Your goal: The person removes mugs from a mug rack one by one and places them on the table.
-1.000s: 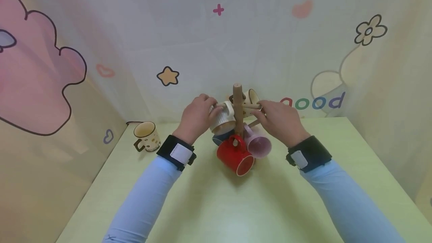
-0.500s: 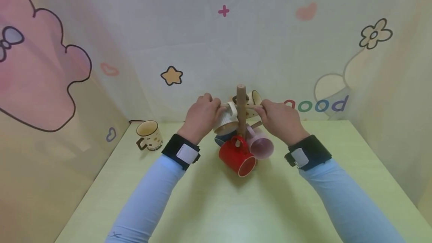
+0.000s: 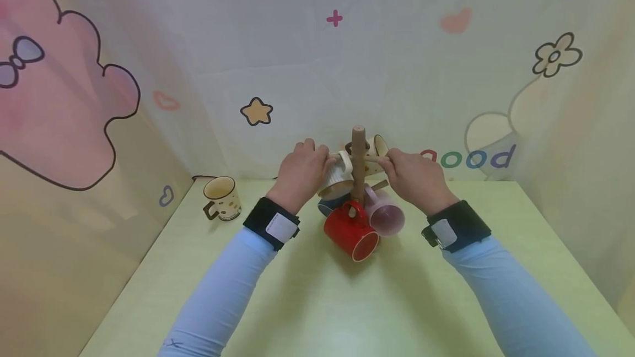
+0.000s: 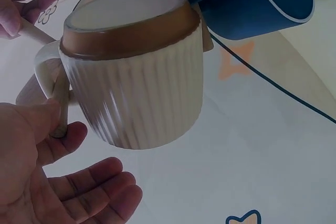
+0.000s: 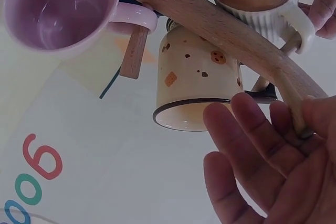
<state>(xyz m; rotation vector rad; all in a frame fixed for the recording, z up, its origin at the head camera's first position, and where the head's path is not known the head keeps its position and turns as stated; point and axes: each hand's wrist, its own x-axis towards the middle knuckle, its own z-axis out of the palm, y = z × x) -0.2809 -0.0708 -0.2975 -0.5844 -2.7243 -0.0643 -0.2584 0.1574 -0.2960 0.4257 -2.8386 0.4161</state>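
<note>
A wooden mug tree [image 3: 358, 167] stands on the table with several mugs on its pegs. My left hand [image 3: 300, 176] pinches the tip of the upper left peg [image 4: 62, 109], where the white ribbed mug [image 4: 137, 85] hangs by its handle. With thumb and fingers my right hand [image 3: 415, 178] grips the end of the upper right peg [image 5: 292, 100], which bears no mug. A red mug [image 3: 347, 231] and a pink mug [image 3: 388, 218] hang low in front, a blue mug [image 4: 249, 3] low at the left, and a cookie-patterned mug [image 5: 197, 77] behind the post.
A second cookie-patterned mug [image 3: 223, 200] stands upright at the table's back left, its handle toward the front left. Behind the green table [image 3: 347, 313] hangs a printed curtain [image 3: 297, 43].
The whole head view has shifted slightly, with everything a little further right. Both hands keep their holds on the pegs, and the mugs hang as before.
</note>
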